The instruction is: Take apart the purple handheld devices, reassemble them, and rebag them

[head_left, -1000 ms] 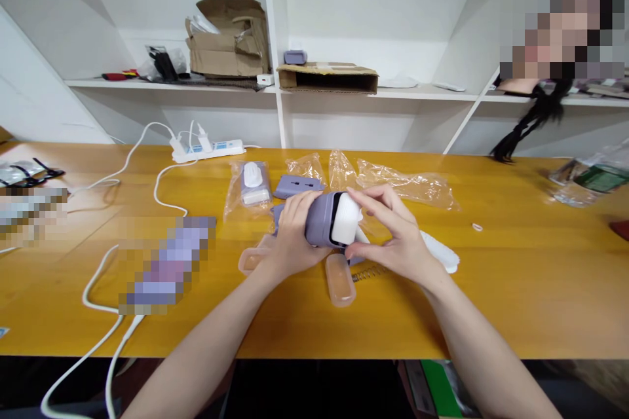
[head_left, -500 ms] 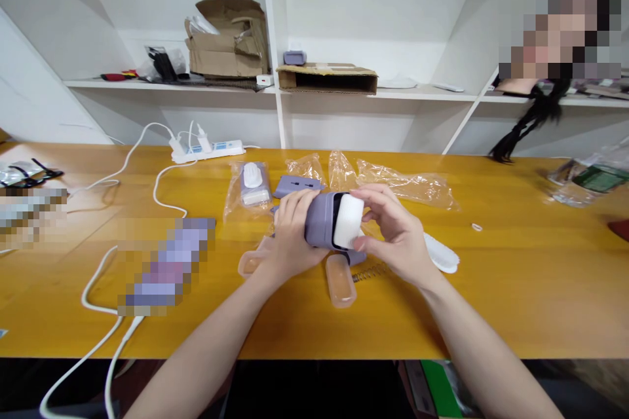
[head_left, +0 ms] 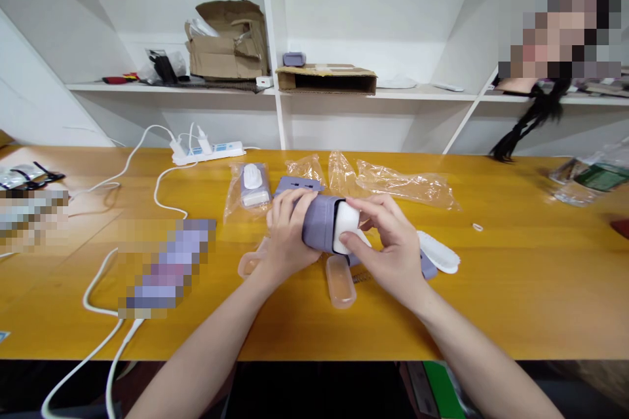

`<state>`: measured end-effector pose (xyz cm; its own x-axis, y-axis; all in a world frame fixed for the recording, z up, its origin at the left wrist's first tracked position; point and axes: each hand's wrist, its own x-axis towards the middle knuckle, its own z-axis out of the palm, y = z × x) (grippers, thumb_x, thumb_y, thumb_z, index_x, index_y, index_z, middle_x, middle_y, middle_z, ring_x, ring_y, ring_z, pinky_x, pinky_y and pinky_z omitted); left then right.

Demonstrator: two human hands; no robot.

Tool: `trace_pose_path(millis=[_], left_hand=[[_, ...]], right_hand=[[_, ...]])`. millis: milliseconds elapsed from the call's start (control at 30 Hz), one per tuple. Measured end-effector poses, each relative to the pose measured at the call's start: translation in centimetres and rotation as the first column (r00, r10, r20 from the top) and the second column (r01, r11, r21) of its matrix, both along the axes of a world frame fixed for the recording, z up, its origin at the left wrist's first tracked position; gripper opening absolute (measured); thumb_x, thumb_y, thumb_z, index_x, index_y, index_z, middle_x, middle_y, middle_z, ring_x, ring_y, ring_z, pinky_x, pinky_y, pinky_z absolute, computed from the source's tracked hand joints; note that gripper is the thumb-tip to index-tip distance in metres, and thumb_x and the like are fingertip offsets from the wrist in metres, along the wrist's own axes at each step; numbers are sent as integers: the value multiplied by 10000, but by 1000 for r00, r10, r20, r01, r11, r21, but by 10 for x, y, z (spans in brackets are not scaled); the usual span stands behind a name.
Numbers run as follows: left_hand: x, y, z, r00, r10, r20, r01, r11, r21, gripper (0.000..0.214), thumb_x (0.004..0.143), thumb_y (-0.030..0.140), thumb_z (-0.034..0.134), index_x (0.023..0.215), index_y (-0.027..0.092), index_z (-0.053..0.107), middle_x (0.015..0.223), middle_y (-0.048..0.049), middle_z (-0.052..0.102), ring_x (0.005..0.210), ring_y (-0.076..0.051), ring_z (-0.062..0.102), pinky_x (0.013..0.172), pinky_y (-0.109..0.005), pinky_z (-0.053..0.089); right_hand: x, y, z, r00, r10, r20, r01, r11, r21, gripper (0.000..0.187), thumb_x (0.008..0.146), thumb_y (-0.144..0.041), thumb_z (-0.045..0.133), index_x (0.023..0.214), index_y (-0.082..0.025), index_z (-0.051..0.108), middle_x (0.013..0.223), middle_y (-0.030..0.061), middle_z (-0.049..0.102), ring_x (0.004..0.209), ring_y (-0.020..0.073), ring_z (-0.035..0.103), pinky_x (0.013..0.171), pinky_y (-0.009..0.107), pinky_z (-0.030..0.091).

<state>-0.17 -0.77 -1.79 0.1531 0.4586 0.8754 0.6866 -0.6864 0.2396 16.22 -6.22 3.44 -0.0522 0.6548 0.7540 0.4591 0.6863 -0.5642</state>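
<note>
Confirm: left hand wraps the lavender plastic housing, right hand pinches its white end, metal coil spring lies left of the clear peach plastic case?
No: the head view shows the metal coil spring right of the clear peach plastic case. The left hand, lavender plastic housing, right hand and white end stand as you said.

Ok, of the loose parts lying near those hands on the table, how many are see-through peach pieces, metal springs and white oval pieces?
Translucent peach plastic pieces: 2
Coiled metal spring: 1
White ribbed oval plastic piece: 1
Total: 4
</note>
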Motion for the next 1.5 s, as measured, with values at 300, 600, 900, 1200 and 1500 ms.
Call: trace_pose_path(millis=[300,600,900,1200,1500], left_hand=[[-4,4,-3,999,2,44,-6,995,102,769,633,358,694,1325,289,366,1191,-111,540,1124,-333,498,929,-485,358],[2,3,-1,996,54,64,-65,981,181,734,691,440,671,1336,278,361,1184,-123,540,1130,-333,487,933,-482,363],[0,0,-4,998,63,19,-64,995,80,711,674,347,669,1322,287,382,1212,-124,541,1144,-344,485,912,-491,344],[5,-5,3,997,33,70,-41,993,113,660,692,368,637,1294,300,376,1195,-115,518,1142,-332,483,903,-496,355],[2,0,-1,999,-25,31,18,978,209,686,693,304,630,1325,253,369,1173,-132,524,1112,-328,491,889,-481,389]], right_hand=[[-10,-7,-13,982,-176,63,157,960,230,412,766,-133,677,1158,-256,642,1125,87,703,1004,252,680,854,461,583],[-14,-3,-13,984,-178,-25,180,965,191,362,763,-206,712,1111,-255,625,1093,89,652,761,188,665,577,337,578],[-14,1,-15,967,-217,135,170,941,294,395,802,-166,611,1173,-242,500,788,5,651,469,97,505,416,242,472],[-16,-2,-17,983,-164,79,137,952,273,379,807,-149,588,1169,-231,508,635,-45,568,401,84,433,359,225,403],[-13,1,-24,998,-45,33,39,984,173,464,827,-154,580,1243,-256,399,655,-75,446,448,78,402,397,210,349]])
